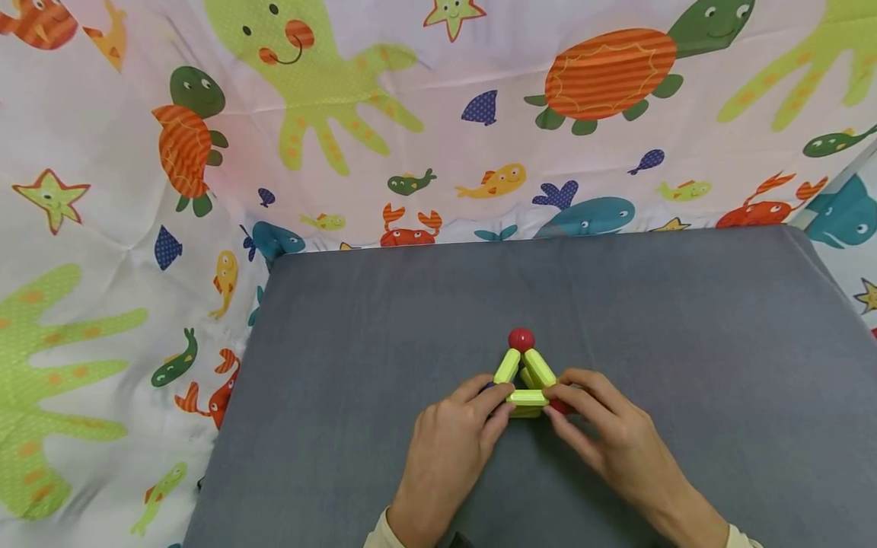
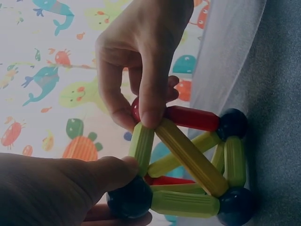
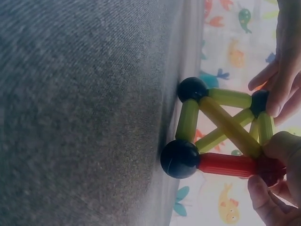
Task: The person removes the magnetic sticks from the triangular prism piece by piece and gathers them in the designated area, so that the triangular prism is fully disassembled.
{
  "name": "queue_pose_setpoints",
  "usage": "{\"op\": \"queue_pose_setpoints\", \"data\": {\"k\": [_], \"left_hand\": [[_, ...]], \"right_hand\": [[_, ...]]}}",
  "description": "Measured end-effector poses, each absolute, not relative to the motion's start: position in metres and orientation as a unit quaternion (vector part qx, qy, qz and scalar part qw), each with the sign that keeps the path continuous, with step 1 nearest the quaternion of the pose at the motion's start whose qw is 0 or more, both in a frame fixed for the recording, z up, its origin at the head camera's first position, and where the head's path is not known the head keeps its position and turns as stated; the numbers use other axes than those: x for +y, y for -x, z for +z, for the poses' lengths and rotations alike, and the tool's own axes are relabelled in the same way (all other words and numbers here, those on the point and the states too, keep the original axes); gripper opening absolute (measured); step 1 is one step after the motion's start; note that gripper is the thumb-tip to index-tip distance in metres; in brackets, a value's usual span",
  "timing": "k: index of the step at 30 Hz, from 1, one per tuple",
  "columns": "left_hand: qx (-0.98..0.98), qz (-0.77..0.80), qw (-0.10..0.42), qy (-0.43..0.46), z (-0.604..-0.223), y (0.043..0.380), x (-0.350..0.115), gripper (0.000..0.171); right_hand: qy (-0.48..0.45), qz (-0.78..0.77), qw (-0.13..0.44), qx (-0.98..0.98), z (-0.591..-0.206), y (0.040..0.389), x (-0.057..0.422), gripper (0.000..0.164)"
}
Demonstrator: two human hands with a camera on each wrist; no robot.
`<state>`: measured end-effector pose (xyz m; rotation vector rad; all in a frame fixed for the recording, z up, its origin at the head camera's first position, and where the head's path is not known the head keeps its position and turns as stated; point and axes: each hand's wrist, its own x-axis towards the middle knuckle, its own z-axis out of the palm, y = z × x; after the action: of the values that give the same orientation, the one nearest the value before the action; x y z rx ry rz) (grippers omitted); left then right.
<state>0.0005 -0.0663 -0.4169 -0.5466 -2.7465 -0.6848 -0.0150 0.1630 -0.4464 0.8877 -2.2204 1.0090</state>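
Between the two hands stands a frame of magnetic rods and balls, its upper side a triangle of light green rods [image 1: 529, 397] with a red ball [image 1: 521, 339] at the far corner. My left hand [image 1: 448, 438] pinches the dark blue ball [image 2: 129, 197] at the upper left corner. With thumb and fingertips, my right hand [image 1: 620, 434] grips a red ball [image 3: 270, 172] at the upper right corner, mostly hidden by fingers in the head view. On the near side, a yellow rod [image 2: 193, 157] runs diagonally beside a red rod [image 3: 228, 165]. Dark blue balls [image 3: 180, 159] form lower corners.
A grey cloth-covered table [image 1: 384, 327] lies under the frame. Behind it and at the left hangs a white curtain [image 1: 240, 144] printed with sea animals. A small dark object [image 1: 460, 540] shows at the bottom edge, too cut off to identify.
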Motion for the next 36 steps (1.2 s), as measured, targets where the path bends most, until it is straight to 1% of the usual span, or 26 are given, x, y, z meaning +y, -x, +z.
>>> {"op": "queue_pose_setpoints", "data": {"k": [7, 30, 36], "left_hand": [[-0.946, -0.238, 0.113, 0.189, -0.415, 0.000, -0.065, 0.023], [-0.942, -0.229, 0.138, 0.203, -0.415, -0.001, -0.065, 0.020], [-0.942, -0.232, 0.139, 0.200, -0.416, -0.001, -0.066, 0.021]], "right_hand": [[-0.333, 0.381, 0.270, -0.819, -0.450, 0.015, 0.165, 0.036], [-0.329, 0.418, 0.279, -0.799, -0.453, 0.015, 0.161, 0.026], [-0.335, 0.419, 0.264, -0.802, -0.457, 0.014, 0.163, 0.026]]}}
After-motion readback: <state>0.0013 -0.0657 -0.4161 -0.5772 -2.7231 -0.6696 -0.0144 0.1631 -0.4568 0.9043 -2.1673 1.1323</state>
